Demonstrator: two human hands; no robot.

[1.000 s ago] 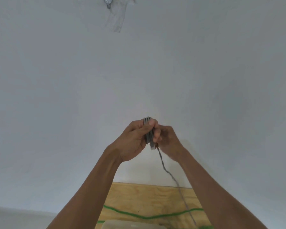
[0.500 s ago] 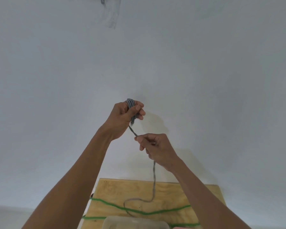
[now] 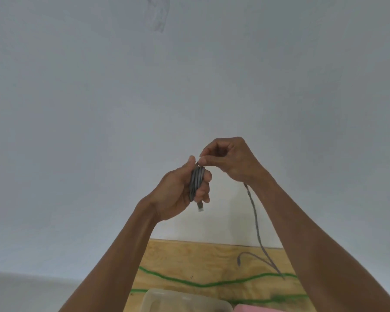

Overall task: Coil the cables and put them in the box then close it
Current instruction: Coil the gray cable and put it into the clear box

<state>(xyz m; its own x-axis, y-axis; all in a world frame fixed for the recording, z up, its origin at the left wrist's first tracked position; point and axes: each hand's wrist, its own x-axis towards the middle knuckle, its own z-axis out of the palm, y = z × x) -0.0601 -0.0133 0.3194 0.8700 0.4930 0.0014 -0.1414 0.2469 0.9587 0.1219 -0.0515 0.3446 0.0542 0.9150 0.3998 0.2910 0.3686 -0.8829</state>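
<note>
The grey cable is wound in several loops around the fingers of the left hand, which is raised in front of a pale wall and clenched on the bundle, thumb pressed along its outer side. A short end with a small plug hangs just below that hand's fingers. The right hand sits just above and to the right, touching the top of the coil, its thumb and forefinger pinched on the strand where it meets the loops. From under the right wrist the loose length of the cable drops down and lands on the plywood bench, where it bends back in a hook shape to its far end. A green cable runs across the bench in a long wavy line, nearer the person than the grey tail. At the bottom edge, a translucent box is partly in view, with a pink object just beside it on the right.
</note>
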